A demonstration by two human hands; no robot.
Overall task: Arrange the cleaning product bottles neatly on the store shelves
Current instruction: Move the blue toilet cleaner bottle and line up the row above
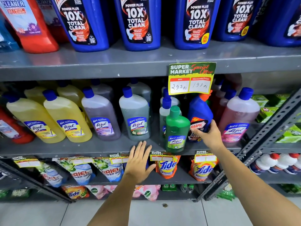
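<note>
A blue Harpic bottle with an orange cap stands on the middle shelf, and my right hand grips its lower label. Just left of it a small green Lizol bottle stands near the shelf's front edge. My left hand hovers flat with fingers spread in front of the shelf edge, holding nothing. Along the same shelf stand two yellow Lizol bottles, a purple one, a grey-green one and a pink one.
Large blue Harpic bottles line the upper shelf. A yellow price card hangs from that shelf's edge above the Harpic bottle. Ariel and Tide pouches sit below. A slanted metal upright stands at the right.
</note>
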